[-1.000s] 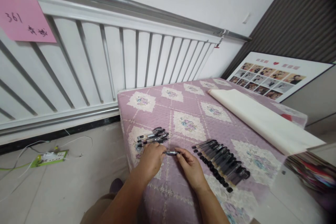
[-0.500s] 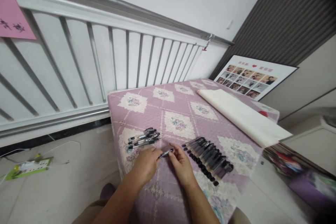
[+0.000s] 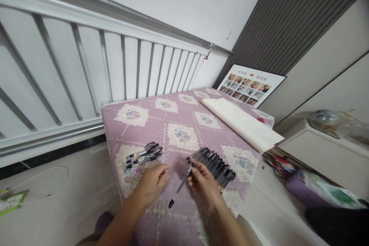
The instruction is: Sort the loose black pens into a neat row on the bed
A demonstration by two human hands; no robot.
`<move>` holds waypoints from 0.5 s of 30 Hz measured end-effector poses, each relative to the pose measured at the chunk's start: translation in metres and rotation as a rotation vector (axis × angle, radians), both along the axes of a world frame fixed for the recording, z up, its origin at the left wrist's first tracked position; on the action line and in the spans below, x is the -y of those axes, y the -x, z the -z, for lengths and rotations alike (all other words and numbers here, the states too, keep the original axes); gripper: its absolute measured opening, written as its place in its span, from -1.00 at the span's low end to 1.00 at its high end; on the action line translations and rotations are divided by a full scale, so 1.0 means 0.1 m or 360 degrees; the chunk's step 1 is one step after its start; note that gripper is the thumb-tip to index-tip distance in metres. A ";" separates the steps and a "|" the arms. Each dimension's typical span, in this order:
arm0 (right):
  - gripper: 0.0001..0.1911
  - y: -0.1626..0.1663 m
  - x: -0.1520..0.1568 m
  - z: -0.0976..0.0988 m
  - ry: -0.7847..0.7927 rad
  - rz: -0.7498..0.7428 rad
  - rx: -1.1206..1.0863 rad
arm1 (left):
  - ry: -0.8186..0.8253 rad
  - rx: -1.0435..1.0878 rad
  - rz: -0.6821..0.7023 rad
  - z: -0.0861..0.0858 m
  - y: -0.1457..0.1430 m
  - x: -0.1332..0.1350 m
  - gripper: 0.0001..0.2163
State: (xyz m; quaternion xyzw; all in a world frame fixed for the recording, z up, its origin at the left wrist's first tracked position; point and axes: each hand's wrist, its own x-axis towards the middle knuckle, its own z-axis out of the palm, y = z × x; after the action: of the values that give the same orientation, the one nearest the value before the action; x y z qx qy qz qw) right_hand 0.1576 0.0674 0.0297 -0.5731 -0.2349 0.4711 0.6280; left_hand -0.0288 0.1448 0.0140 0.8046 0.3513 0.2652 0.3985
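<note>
While around a pen [image 3: 181,185] — right hand [image 3: 204,183] aslant

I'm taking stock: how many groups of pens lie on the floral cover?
2: a small group beyond the left hand and a larger row partly hidden by the right hand, which holds a separate pen.

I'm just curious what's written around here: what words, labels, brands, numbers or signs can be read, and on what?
No words, brands or numbers can be read.
Photo board: a red heart between pink characters too blurred to read.
Pen in the right hand: any print too small.
Pens lying in a row: likewise.
</note>
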 end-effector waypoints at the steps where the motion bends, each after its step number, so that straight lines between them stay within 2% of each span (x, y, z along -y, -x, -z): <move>1: -0.57 -0.13 0.03 -0.08 0.0021 0.0031 0.0045 | -0.0012 0.0002 -0.0024 0.01 0.02 -0.02 -0.75; 5: -0.59 -0.81 0.14 -0.32 0.0142 0.0331 0.0343 | -0.0040 0.0024 -0.0090 0.01 0.07 -0.05 -0.73; 9: -0.62 -1.37 0.20 -0.36 0.0397 0.0477 0.0676 | -0.0032 0.0033 -0.0121 -0.01 0.08 -0.05 -0.73; 12: -0.66 -1.55 0.21 -0.32 0.0575 0.0444 0.0853 | -0.0042 0.0036 -0.0127 0.00 0.08 -0.06 -0.73; 15: -0.69 -1.58 0.18 -0.28 0.0645 0.0418 0.0933 | -0.0045 0.0025 -0.0126 0.00 0.09 -0.06 -0.73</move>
State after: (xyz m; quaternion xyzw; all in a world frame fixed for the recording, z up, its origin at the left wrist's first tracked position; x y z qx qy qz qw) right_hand 0.3157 0.0493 0.0573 -0.8215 -0.2312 0.2393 0.4631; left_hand -0.0379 0.1508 0.0143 0.7935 0.3760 0.2919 0.3791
